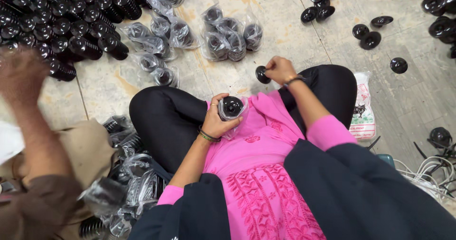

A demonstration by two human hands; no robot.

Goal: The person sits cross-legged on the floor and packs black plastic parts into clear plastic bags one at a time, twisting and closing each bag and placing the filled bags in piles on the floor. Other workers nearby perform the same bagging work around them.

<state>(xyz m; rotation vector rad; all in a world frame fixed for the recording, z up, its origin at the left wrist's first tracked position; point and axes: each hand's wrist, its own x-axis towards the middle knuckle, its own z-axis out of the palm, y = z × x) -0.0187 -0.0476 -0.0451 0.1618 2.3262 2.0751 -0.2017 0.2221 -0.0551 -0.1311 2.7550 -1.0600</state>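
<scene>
I sit cross-legged on a tiled floor in a pink top and black trousers. My left hand (pixel 217 121) grips a clear plastic bag (pixel 232 111) with a stack of black round discs inside, held upright over my lap. My right hand (pixel 279 70) pinches one black disc (pixel 261 74) just above and to the right of the bag, apart from it.
Filled clear bags of discs (pixel 227 36) lie on the floor ahead. Rows of stacked black discs (pixel 61 24) fill the far left, loose discs (pixel 365 35) the far right. Another person's blurred arm (pixel 28 107) is at left. Empty bags (pixel 128 192) pile beside my left knee. White cables (pixel 427 171) lie at right.
</scene>
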